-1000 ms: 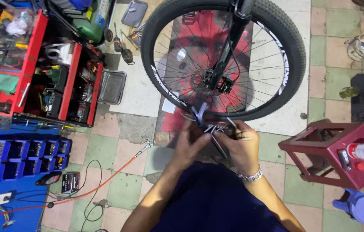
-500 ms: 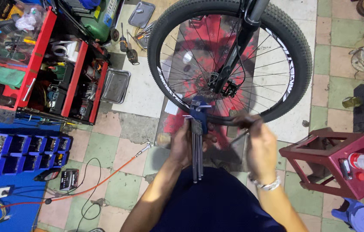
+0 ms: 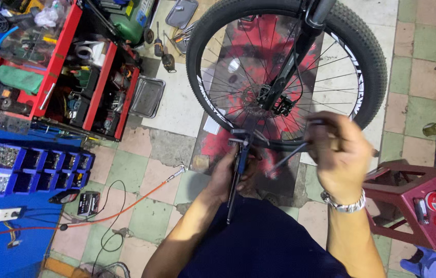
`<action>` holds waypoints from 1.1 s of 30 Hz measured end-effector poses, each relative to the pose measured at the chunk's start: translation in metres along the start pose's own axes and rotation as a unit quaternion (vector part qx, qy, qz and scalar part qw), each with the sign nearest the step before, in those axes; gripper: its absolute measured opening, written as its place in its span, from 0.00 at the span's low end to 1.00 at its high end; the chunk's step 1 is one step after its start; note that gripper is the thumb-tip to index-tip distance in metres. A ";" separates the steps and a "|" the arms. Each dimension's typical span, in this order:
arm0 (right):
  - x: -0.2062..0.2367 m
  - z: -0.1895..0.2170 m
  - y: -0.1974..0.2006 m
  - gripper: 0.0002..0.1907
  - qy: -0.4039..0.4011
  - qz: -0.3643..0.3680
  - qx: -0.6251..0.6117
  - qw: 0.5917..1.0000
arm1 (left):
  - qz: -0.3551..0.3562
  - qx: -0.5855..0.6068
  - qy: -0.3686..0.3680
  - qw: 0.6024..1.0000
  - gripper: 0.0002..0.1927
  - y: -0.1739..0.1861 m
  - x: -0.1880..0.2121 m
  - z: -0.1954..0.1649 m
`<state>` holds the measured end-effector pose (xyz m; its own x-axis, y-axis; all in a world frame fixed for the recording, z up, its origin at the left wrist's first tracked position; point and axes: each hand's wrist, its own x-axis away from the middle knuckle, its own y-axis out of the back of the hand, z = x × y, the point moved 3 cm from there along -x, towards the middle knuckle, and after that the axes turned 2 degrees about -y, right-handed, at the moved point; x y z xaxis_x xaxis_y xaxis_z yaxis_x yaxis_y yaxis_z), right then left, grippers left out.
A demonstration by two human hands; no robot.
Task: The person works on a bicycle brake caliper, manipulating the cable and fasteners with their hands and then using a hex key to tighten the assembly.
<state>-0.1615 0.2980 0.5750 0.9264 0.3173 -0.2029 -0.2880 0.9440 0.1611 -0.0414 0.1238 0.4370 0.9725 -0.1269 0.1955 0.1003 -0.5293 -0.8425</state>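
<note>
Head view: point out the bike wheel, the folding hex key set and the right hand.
bike wheel (image 3: 367,49), head view, on the knobby tyre, upper right.
folding hex key set (image 3: 242,154), head view, on the blue body held by the left hand.
right hand (image 3: 339,154), head view, on the back of the hand.

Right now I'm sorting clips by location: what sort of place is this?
Probably a bicycle repair workshop: a bicycle wheel stands on the tiled floor, beside a red tool cart and blue parts bins.

Bike workshop: tool cart (image 3: 58,72), wheel (image 3: 285,72)
</note>
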 end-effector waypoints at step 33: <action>-0.017 -0.046 -0.009 0.05 -0.037 0.016 -0.121 0.992 | -0.013 -0.090 0.105 0.990 0.29 -0.008 0.011 0.007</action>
<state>-0.1863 0.2881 0.5322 0.9288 0.3477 -0.1284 -0.3583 0.9308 -0.0717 -0.0295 0.1324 0.4420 0.9028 -0.2738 0.3317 0.0662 -0.6736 -0.7361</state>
